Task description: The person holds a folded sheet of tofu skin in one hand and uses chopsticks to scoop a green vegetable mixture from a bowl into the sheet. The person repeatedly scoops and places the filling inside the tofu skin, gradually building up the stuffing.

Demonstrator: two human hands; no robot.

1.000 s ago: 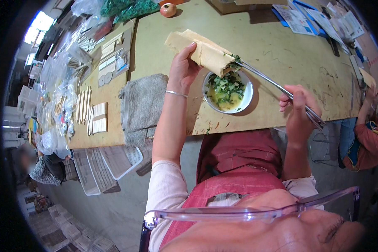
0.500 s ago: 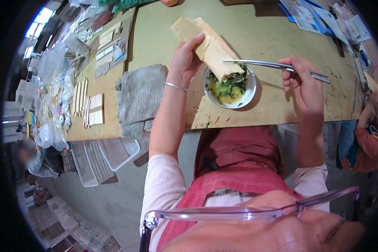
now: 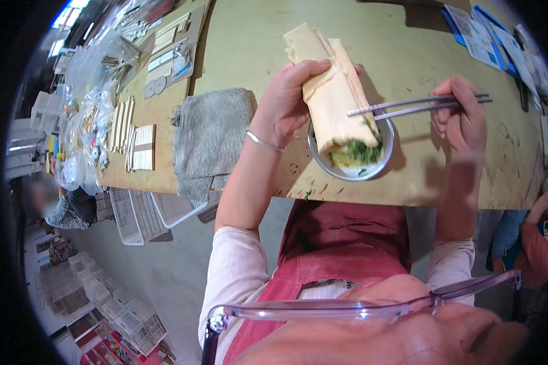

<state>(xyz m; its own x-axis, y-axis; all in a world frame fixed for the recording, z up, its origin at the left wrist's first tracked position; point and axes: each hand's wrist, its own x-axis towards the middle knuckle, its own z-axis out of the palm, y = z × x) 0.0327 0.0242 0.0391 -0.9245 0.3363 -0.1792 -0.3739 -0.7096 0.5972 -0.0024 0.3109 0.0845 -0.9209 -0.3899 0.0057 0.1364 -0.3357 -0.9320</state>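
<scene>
A long folded flatbread (image 3: 335,103) is in my left hand (image 3: 291,97), its thumb pressed over the front and the fingers behind. The bread's lower end hangs over a white bowl (image 3: 388,152), with chopped leafy greens (image 3: 370,151) at its open end. The bread hides much of the bowl's inside. My right hand (image 3: 461,115) is closed around a pair of metal chopsticks (image 3: 417,108). Their tips point left; one lies against the side of the bread and the other ends near its edge, above the bowl.
A grey towel (image 3: 213,131) lies left of the bowl. Beyond it are pale wooden sticks (image 3: 141,149) and plastic bags (image 3: 82,121). Papers with blue folders (image 3: 478,36) lie at the far right. White baskets (image 3: 146,210) stand below the table's left edge. Another person (image 3: 537,249) is at the right rim.
The flatbread has turned more upright, and its lower end covers more of the bowl. The chopstick tips have spread apart and moved from the bread's end to its side. The whole view has shifted slightly.
</scene>
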